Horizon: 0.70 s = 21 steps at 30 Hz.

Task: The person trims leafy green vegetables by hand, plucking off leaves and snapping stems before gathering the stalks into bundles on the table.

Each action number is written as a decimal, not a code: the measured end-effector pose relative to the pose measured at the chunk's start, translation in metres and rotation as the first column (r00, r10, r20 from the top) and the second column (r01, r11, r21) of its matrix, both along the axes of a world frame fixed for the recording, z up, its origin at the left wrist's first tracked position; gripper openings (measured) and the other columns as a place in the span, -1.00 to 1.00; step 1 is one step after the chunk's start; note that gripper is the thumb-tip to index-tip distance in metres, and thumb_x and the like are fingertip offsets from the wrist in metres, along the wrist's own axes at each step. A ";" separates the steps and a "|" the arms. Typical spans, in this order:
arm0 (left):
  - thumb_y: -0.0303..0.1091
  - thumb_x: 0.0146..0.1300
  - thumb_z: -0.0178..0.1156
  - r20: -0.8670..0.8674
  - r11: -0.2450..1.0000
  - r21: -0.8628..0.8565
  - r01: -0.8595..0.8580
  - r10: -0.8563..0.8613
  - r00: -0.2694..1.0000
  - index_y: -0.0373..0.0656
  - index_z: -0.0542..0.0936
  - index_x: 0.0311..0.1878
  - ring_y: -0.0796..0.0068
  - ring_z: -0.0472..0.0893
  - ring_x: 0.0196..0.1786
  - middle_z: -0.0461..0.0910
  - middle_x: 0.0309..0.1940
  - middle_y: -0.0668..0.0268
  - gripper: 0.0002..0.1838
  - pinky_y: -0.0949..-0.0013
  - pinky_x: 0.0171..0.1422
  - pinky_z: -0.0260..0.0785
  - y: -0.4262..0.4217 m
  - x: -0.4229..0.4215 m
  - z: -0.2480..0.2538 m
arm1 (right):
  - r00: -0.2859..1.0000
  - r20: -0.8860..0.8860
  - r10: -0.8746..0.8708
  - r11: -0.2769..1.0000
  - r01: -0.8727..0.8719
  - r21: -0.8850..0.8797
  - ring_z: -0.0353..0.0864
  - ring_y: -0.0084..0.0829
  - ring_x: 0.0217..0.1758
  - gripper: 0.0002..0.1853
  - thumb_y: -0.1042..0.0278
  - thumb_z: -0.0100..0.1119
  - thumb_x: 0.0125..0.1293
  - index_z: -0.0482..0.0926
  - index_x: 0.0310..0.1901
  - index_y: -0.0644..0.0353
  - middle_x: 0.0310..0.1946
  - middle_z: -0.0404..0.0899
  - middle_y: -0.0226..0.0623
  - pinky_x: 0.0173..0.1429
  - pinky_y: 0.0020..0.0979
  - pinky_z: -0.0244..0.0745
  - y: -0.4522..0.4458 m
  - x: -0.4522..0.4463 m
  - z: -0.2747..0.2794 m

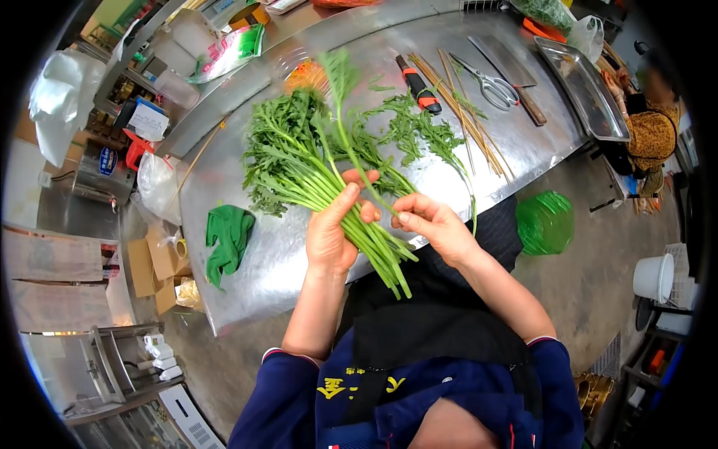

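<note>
My left hand (331,233) is closed around the stems of a thick bunch of leafy greens (288,161), with serrated leaves like chrysanthemum greens. The leaves point away from me over the steel table (269,258), and the cut stem ends stick out toward my apron. Between the thumb and fingers of my right hand (436,226), the lower end of a single green stalk (345,133) is pinched. That stalk rises past my left fingers, its leafy top blurred. Loose leafy sprigs (411,135) lie on the table just beyond my hands.
Beyond the sprigs lie a red-and-black handled tool (420,91), thin wooden sticks (467,116), scissors (493,88) and a cleaver (516,71). A metal tray (580,86) sits at the right end, near another person (651,127). At left lies a green cloth (228,238).
</note>
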<state>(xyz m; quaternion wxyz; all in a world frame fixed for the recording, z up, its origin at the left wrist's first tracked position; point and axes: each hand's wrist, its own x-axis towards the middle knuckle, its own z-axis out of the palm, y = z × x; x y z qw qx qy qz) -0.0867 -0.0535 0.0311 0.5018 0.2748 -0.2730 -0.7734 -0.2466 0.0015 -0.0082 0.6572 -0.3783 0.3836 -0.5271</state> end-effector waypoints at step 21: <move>-0.47 0.11 0.23 0.238 0.993 -0.119 0.006 0.022 0.971 -0.31 0.45 -0.15 0.48 0.48 -0.55 0.55 -0.36 0.14 -0.75 0.49 -0.47 0.37 0.020 -0.011 -0.018 | 0.895 -0.360 -0.263 0.950 0.176 -0.257 0.48 -0.51 -0.65 -0.77 0.26 0.20 0.06 0.52 -0.36 0.26 -0.59 0.54 -0.39 -0.52 -0.44 0.37 -0.051 0.014 0.059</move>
